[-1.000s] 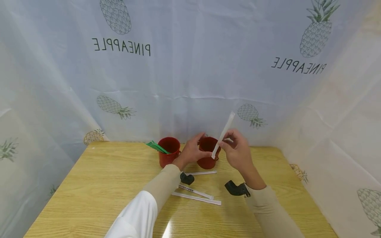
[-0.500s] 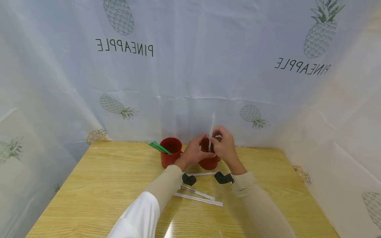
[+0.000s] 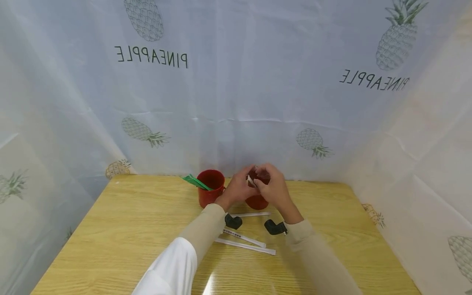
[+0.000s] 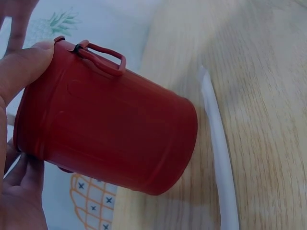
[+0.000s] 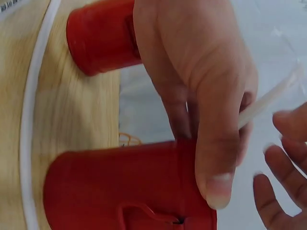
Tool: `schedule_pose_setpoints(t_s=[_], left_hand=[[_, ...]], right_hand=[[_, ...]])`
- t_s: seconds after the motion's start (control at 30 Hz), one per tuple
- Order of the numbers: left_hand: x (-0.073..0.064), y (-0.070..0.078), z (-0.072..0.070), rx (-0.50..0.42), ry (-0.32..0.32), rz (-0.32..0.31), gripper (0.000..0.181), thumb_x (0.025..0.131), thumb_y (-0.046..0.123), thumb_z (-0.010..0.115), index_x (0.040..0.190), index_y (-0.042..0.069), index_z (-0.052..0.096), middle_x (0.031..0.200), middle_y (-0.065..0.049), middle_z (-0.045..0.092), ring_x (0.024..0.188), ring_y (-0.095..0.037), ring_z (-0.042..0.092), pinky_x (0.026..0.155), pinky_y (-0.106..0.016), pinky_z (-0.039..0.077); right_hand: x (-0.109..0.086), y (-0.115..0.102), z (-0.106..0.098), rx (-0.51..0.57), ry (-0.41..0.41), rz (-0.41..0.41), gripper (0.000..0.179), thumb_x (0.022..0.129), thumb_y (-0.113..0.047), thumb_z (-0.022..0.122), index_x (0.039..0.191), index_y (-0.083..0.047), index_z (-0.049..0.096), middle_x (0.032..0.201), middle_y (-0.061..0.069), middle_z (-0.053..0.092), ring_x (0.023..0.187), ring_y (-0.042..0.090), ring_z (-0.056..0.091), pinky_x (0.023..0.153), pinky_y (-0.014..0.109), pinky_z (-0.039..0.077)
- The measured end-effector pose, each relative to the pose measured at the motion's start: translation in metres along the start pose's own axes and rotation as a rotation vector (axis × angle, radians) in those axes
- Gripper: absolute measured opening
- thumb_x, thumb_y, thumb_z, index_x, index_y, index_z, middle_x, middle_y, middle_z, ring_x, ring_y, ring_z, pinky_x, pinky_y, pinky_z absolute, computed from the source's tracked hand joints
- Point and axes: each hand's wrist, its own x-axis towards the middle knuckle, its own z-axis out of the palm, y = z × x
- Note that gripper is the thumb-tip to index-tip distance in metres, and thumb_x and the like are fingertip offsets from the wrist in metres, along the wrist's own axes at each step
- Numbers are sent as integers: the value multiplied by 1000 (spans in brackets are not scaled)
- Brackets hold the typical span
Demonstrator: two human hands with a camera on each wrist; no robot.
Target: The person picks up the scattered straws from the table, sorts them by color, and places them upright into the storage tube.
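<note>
My left hand (image 3: 237,188) grips a small red metal pail (image 4: 112,120) near its rim, thumb on one side and fingers on the other. A white paper-wrapped straw (image 5: 266,103) stands in that pail; its upper end shows beyond the left hand in the right wrist view. Just over the pail's mouth is my right hand (image 3: 273,188). In the right wrist view its fingers (image 5: 269,203) are spread apart close to the straw's end, and nothing is held between them. Much of the pail's mouth is hidden by the hands in the head view.
A second red pail (image 3: 206,199) holding green wrapped sticks (image 3: 195,180) stands left of the first. On the wooden table (image 3: 147,241) nearer me lie several wrapped straws (image 3: 254,249). A pineapple-print curtain (image 3: 236,90) hangs behind the table's back edge.
My right hand has carried the straw leftward and lowered it into the right pail, then let it go. The left hand keeps its grip on the pail.
</note>
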Motion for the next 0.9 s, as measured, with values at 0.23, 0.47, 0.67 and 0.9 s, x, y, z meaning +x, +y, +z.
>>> schedule_pose_setpoints(t_s=[0.23, 0.47, 0.67, 0.9], left_hand=[[-1, 1, 1, -18, 1, -36, 81, 89, 22, 83, 158, 11, 41, 151, -8, 57, 143, -31, 54, 113, -47, 52], [0, 0, 4, -15, 1, -52, 83, 84, 31, 88, 154, 16, 45, 148, -4, 60, 136, -28, 58, 109, -46, 56], [0, 0, 4, -17, -15, -74, 89, 85, 34, 88, 158, 16, 40, 153, -6, 56, 142, -31, 54, 111, -47, 54], [-1, 2, 4, -7, -16, -87, 90, 85, 33, 87, 159, 16, 39, 156, -6, 53, 144, -32, 52, 112, -47, 53]], right_hand=[[-35, -7, 8, -19, 175, -26, 21, 86, 6, 76, 102, -1, 65, 94, 13, 67, 80, 23, 64, 67, 32, 58], [-91, -4, 21, -12, 16, -37, 27, 80, 12, 80, 96, -5, 66, 88, 10, 67, 77, 14, 63, 69, 31, 61], [-122, -1, 35, -24, -256, 74, 18, 85, 9, 76, 93, -7, 70, 88, 7, 70, 78, 5, 59, 68, 23, 55], [-131, -12, 47, -222, -506, 10, 20, 86, 6, 71, 98, -10, 72, 92, -2, 68, 82, 3, 54, 75, 24, 54]])
